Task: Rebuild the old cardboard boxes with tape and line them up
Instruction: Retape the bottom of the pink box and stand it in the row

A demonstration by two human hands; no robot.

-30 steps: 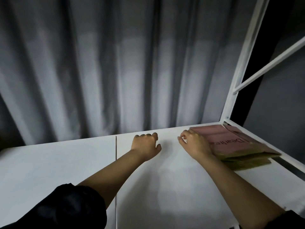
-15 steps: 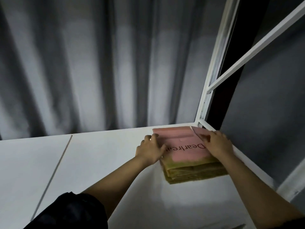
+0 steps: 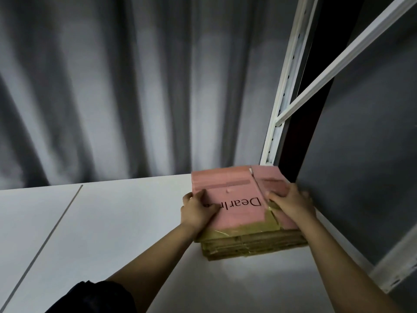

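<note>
Pink cardboard tops the stack of flattened boxes (image 3: pixel 243 222) that lies at the far right corner of the white bench (image 3: pixel 112 222), and you have your left hand (image 3: pixel 198 211) curled over its left edge with the thumb on top and your right hand (image 3: pixel 291 202) gripping its right side, which looks like a two-sided hold meant to keep the loose, tape-patched sheets together as one bundle. The bench is smooth and white with a thin seam (image 3: pixel 45 240) running across it, a grey pleated curtain (image 3: pixel 135 86) hangs behind, and a white metal rack upright (image 3: pixel 284 91) with a slanted brace stands beside the stack against a dark wall.
</note>
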